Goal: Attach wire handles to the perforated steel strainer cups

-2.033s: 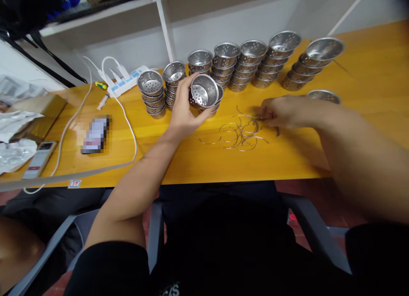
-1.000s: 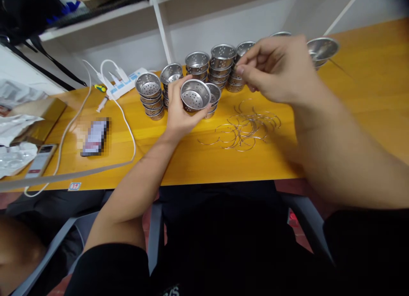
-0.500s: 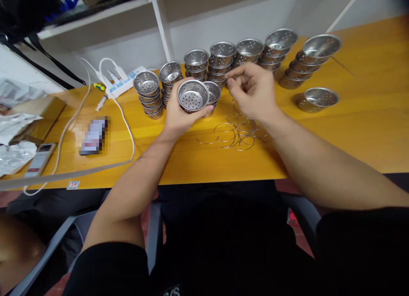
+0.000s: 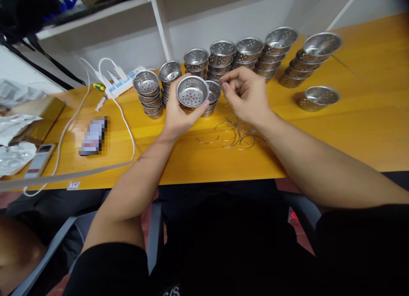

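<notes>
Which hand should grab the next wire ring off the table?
Right hand, probably: it hovers just above the wire rings, while the left hand is busy gripping a metal strainer cup.

A small round steel strainer cup [image 4: 192,92], its bottom pierced with many holes, is held in the left hand [image 4: 177,112] above the yellow table [image 4: 367,117], near the middle of its far edge; its open mouth tilts toward the camera. Just to its right, the right hand [image 4: 248,97] pinches a thin wire ring [image 4: 225,85], too fine to make out clearly. A loose heap of wire rings [image 4: 234,134] lies flat on the table under that hand, toward the near edge.
</notes>
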`<move>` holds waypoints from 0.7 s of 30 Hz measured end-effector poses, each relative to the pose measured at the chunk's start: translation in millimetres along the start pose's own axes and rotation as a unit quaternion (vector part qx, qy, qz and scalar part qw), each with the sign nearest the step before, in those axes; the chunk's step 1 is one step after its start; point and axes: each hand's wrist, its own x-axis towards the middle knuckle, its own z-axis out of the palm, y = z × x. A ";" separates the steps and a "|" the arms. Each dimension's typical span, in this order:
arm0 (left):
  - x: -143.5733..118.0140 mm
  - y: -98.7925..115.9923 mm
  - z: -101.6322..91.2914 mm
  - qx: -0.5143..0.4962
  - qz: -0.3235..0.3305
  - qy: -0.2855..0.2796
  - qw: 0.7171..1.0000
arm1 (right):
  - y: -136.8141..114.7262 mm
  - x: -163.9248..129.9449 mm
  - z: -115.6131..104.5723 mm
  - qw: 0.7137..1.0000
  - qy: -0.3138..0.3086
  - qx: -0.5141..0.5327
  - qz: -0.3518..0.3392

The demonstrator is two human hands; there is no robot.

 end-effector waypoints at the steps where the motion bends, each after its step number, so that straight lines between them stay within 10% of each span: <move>1: 0.1 1.9 -0.2 0.001 -0.004 0.002 1.000 | 0.2 -0.3 -0.3 1.000 0.000 -0.002 0.003; 11: 8.4 49.9 -6.2 -0.021 -0.043 -0.016 0.999 | -10.7 -1.1 -3.0 0.998 -0.013 -0.021 0.054; 21: -0.8 41.3 12.9 -0.021 -0.032 -0.048 0.998 | -48.1 -1.0 -6.5 0.999 -0.034 -0.007 0.037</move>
